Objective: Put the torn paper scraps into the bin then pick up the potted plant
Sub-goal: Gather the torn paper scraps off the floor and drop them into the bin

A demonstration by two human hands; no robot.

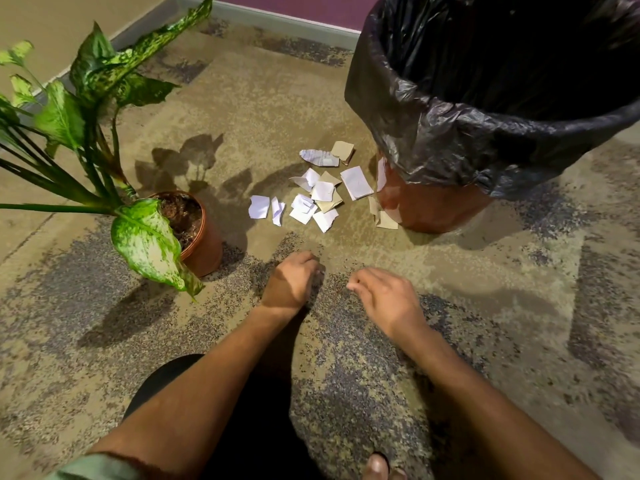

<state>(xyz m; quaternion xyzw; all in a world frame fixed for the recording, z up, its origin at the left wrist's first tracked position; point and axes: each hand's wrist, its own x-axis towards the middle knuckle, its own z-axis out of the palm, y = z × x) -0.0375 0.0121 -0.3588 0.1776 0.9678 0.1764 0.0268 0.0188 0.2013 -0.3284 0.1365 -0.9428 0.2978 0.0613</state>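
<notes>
Hovering low over mottled carpet (346, 358), left hand (290, 285) and right hand (387, 298) hang loosely curled, holding nothing. Torn paper scraps (320, 195), white and tan with jagged edges, lie just beyond them. Orange bin (436, 206) with crinkled black liner stands right; terracotta-coloured potted plant (197, 230) left.

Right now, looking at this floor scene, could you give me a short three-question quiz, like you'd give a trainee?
1. True or false: the paper scraps are already inside the bin.
2. What lines the bin? A) a black bag B) a white cloth C) nothing
3. Fill in: the potted plant stands on the carpet to the ____ of the scraps.

Key
1. False: they lie on the carpet beside the bin's base.
2. A.
3. Left. The left hand and right hand hover short of the scraps, holding nothing.
</notes>
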